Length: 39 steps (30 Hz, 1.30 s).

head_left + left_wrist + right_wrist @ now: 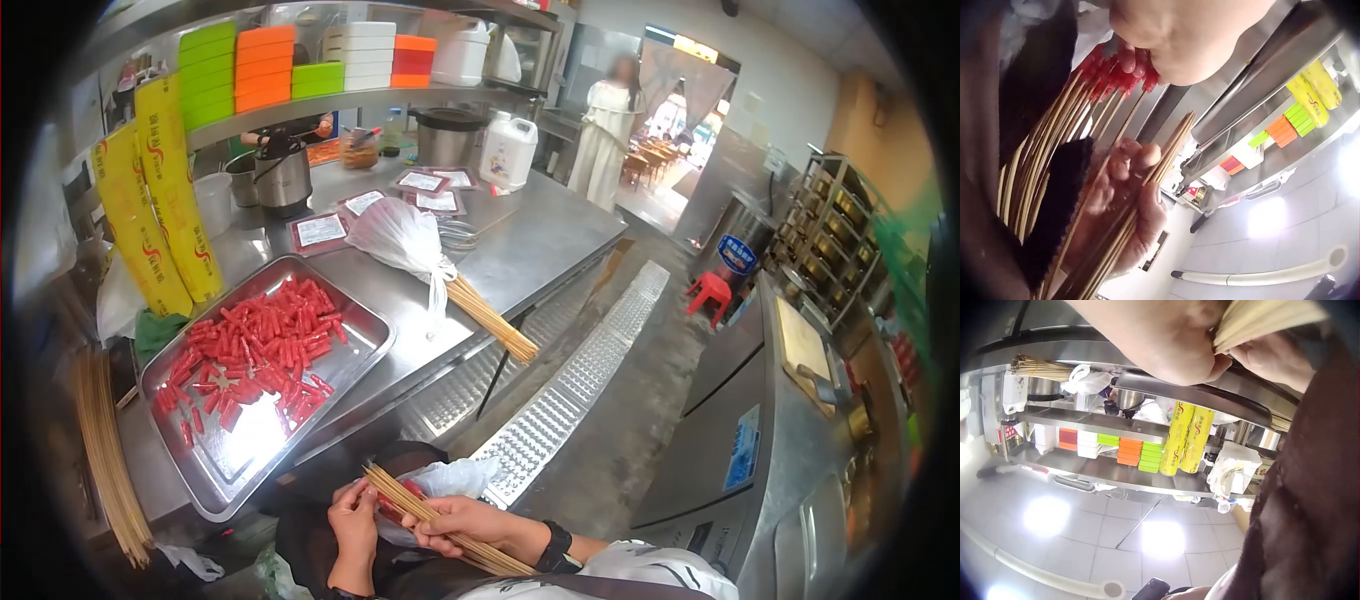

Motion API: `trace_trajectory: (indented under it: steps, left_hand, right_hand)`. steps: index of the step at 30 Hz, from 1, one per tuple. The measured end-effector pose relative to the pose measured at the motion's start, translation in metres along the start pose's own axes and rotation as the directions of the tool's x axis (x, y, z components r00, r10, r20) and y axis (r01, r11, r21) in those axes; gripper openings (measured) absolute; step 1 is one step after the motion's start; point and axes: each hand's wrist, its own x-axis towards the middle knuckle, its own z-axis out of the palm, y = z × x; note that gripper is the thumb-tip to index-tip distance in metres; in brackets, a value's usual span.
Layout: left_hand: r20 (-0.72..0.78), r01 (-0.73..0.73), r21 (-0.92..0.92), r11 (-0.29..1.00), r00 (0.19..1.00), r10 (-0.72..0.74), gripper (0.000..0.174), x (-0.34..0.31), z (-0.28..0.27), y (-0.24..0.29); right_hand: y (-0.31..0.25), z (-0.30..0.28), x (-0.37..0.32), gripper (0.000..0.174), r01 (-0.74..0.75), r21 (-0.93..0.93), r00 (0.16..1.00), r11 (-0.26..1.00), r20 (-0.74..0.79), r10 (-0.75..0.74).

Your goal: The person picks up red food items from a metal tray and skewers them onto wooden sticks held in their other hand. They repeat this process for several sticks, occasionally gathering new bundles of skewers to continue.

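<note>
My right hand (465,525) grips a bundle of bare bamboo skewers (400,490) over my lap. Close beside their tips is my left hand (355,525), its thumb and fingers bent together at a red meat piece. The left wrist view shows the left fingertips (1132,59) among red meat pieces (1100,78) threaded on the ends of several skewers (1041,150). Below them, the right hand (1141,212) is curled around the bare bundle. On the steel table, a metal tray (372,345) holds a heap of red meat pieces (265,335).
Bagged skewers (490,320) lie on the steel table (560,225), near flat labelled packs (320,230) and a white jug (508,150). Loose skewers (105,450) stand left of the tray. Yellow rolls (170,190) lean behind it. A person (605,135) stands near the doorway.
</note>
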Motion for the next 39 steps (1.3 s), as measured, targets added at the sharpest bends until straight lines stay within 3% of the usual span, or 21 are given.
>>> trace_trajectory:
  steps: [1,2,4,5,6,8,13,18,27,29,30,34,35,36,37,38,39]
  left_hand:
    - [0.016,-0.036,0.122,0.992,0.999,0.034,0.019,0.001,-0.004,-0.001]
    - [0.020,-0.037,0.129,0.991,0.999,0.035,0.019,0.000,-0.004,0.011]
    - [-0.089,-0.246,0.125,0.961,0.962,0.258,0.016,-0.003,0.000,0.030]
    - [-0.025,-0.107,-0.035,0.994,0.994,0.106,0.018,0.004,-0.003,0.017]
    - [-0.033,-0.095,-0.023,0.995,0.995,0.094,0.018,0.002,-0.003,0.027]
    - [0.149,0.171,-0.311,0.935,0.980,-0.130,0.020,-0.004,0.001,0.051]
    - [0.215,0.328,-0.421,0.846,0.942,-0.258,0.015,-0.004,-0.002,0.044]
    - [0.259,0.380,-0.451,0.808,0.922,-0.289,0.009,-0.003,-0.011,0.050]
    - [0.316,0.335,-0.314,0.888,0.919,-0.235,0.012,0.000,-0.030,0.069]
    - [0.361,0.261,-0.008,0.965,0.901,-0.241,0.011,0.004,-0.042,0.088]
    - [0.362,0.258,-0.004,0.966,0.901,-0.239,0.011,0.004,-0.048,0.103]
    - [0.268,-0.141,0.319,0.937,0.962,0.053,0.012,0.004,-0.067,0.171]
    - [0.266,-0.298,0.381,0.875,0.942,0.205,0.015,0.013,-0.071,0.174]
    - [0.289,-0.487,0.572,0.660,0.873,0.393,0.016,0.023,-0.073,0.182]
    - [0.342,-0.559,0.666,0.493,0.817,0.465,0.018,0.031,-0.074,0.191]
    - [0.404,-0.565,0.754,0.336,0.801,0.442,0.021,0.049,-0.075,0.191]
    - [0.465,-0.617,0.748,0.245,0.751,0.468,0.023,0.060,-0.075,0.189]
  right_hand:
    - [0.000,0.002,0.000,0.022,-0.022,0.078,1.000,0.997,0.007,0.021]
    - [0.001,0.002,0.000,0.022,-0.018,0.084,1.000,0.996,0.008,0.017]
    - [0.002,0.001,0.003,0.023,-0.064,0.180,0.997,0.982,-0.041,0.073]
    - [0.003,0.000,0.004,0.023,-0.070,0.187,0.996,0.980,-0.034,0.078]
    - [0.003,0.000,0.004,0.024,-0.043,0.171,0.998,0.984,-0.030,0.049]
    - [0.006,-0.004,0.004,0.026,-0.013,0.163,1.000,0.987,0.006,0.012]
    - [-0.002,-0.002,-0.002,0.028,-0.035,0.159,0.999,0.987,-0.008,0.037]
    - [-0.012,0.012,-0.003,0.026,-0.060,0.118,0.987,0.991,-0.138,0.076]
    - [-0.011,0.010,-0.004,0.010,-0.052,0.110,0.987,0.993,-0.145,0.068]
    - [-0.014,0.012,-0.004,0.010,-0.053,0.107,0.987,0.993,-0.147,0.069]
    - [-0.016,0.013,-0.004,0.010,-0.055,0.098,0.985,0.994,-0.157,0.070]
    - [-0.014,0.006,-0.005,0.009,-0.049,0.164,0.991,0.985,-0.116,0.068]
    - [-0.009,0.001,-0.002,0.010,-0.035,0.159,0.996,0.987,-0.080,0.048]
    - [-0.003,-0.006,0.000,0.011,0.005,0.145,0.998,0.989,-0.055,0.003]
    - [0.000,-0.010,0.000,0.013,0.009,0.122,0.998,0.992,-0.055,-0.002]
    - [0.001,-0.017,0.003,0.015,0.029,0.089,0.997,0.996,-0.073,-0.023]
    - [0.010,-0.028,0.008,0.017,0.076,0.084,0.997,0.994,-0.011,-0.075]
